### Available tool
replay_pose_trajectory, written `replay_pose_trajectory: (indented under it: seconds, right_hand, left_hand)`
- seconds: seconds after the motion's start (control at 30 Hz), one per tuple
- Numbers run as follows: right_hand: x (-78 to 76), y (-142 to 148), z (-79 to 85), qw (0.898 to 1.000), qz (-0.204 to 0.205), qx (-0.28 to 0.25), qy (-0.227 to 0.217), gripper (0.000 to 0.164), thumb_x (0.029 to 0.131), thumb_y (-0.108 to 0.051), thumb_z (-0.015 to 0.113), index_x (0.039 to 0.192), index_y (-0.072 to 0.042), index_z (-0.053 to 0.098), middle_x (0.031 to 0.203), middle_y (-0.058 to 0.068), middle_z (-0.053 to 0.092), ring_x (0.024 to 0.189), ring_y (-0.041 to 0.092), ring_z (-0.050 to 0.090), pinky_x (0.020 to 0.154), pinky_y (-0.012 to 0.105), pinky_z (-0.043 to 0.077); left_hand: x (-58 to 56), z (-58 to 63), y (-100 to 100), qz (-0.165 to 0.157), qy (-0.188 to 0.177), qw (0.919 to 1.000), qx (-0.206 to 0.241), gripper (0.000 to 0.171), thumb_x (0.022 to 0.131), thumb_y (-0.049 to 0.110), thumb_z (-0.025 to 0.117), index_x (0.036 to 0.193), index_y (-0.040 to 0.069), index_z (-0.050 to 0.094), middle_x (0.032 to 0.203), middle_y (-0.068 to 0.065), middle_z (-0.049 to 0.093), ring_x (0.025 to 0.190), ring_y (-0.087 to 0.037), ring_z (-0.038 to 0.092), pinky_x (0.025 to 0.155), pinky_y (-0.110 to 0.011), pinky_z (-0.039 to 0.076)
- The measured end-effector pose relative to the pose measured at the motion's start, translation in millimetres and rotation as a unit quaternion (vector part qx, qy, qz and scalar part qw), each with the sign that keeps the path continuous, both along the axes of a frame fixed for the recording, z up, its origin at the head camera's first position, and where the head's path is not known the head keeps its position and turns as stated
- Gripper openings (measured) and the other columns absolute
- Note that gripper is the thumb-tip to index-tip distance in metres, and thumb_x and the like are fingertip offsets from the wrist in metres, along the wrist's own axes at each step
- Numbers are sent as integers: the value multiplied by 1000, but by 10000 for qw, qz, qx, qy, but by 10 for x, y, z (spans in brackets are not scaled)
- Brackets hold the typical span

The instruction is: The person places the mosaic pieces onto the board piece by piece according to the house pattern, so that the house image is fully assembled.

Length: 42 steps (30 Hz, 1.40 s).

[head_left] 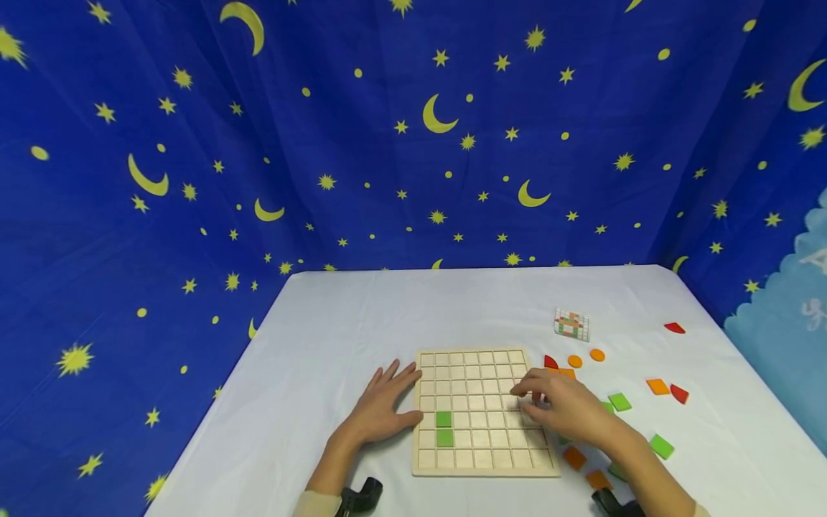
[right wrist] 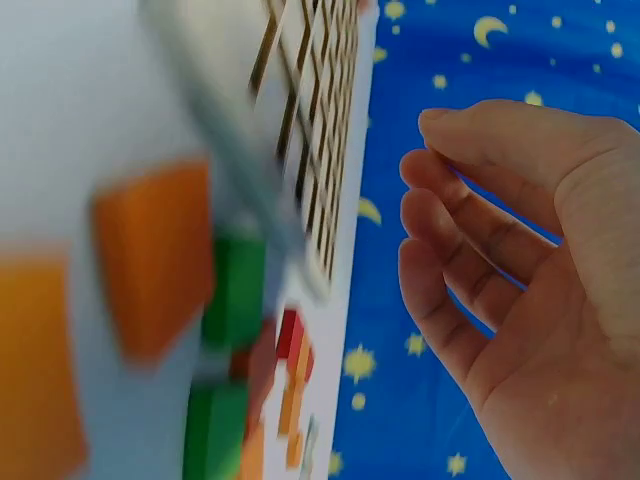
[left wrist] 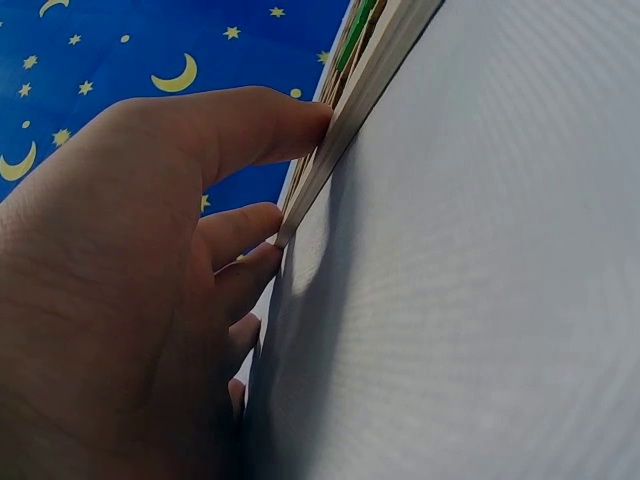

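A pale wooden grid board (head_left: pixel 484 418) lies on the white table, with two green square tiles (head_left: pixel 444 418) one above the other in its left part. My left hand (head_left: pixel 381 409) is spread at the board's left side, its thumb and fingertips touching the rim. The left wrist view shows the thumb (left wrist: pixel 270 125) against the board's edge (left wrist: pixel 350 105). Over the board's right side hovers my right hand (head_left: pixel 565 403), fingers loosely bent. In the right wrist view no piece shows between its thumb and fingers (right wrist: pixel 425 215).
Right of the board lie loose pieces: green squares (head_left: pixel 662 446), orange squares (head_left: pixel 657 387), orange discs (head_left: pixel 597 355) and red quarter-circles (head_left: pixel 679 393). A small pattern card (head_left: pixel 572 324) lies behind them. A blue star-and-moon curtain (head_left: pixel 388 143) hangs around the table.
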State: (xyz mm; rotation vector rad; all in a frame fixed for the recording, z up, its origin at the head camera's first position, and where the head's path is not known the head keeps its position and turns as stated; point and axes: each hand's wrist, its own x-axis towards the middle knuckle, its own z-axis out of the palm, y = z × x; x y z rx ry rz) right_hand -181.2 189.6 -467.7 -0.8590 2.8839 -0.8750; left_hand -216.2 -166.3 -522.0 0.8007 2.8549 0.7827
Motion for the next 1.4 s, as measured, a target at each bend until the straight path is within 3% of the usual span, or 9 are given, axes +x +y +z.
replay_pose_trajectory:
  seconds: [0.2,0.4,0.57,0.7,0.87,1.4]
  right_hand:
    - [10,345,-31,9987,-463,174,-129,19,85,-15,72,104,-19,73,103,-11,63,79,6,54,66,26,49]
    - [38,618,-54,9908,-1153,406,-588,24,83,-16,74,106,-22,72,102,-9,63,80,10,52,70,29,50]
    - [80,788,-90,9832,-1536,633,-754,30,80,-13,73,109,-19,72,111,-1,63,85,16,53,79,43,51]
    - [120,895,-145,9809,-1638,772,-716,32,78,-12,75,110,-17,72,115,6,62,94,23,56,86,56,47]
    - [155,966,-207,9787,-1640,761,-967,34,77,-15,78,110,-16,72,114,7,63,105,32,55,90,62,43]
    - [133,1018,-235,9757,-1776,892,-924,28,74,-16,80,102,-17,74,104,2,64,97,28,57,85,58,46]
  left_hand:
    - [4,-3,7,-24,-62,10000,35,74,84,52,62,147,17,43,153,0,34,144,-28,15,115,-49,6]
    - [9,-15,11,12,-38,10000,11,74,83,50,63,147,18,43,153,1,34,144,-26,15,115,-49,7]
    - [-2,-40,9,60,-44,10000,-52,75,83,50,63,147,19,42,153,2,33,144,-25,14,115,-48,7]
    - [-8,-43,8,98,-101,9998,-112,75,83,52,63,148,21,41,154,5,32,145,-22,12,116,-45,5]
    - [-6,-46,4,71,-101,9999,-79,74,83,52,62,147,20,42,153,4,32,145,-23,13,116,-46,5]
    - [-9,-22,4,40,-30,10000,-28,74,84,53,61,147,19,42,153,2,33,144,-26,15,115,-49,7]
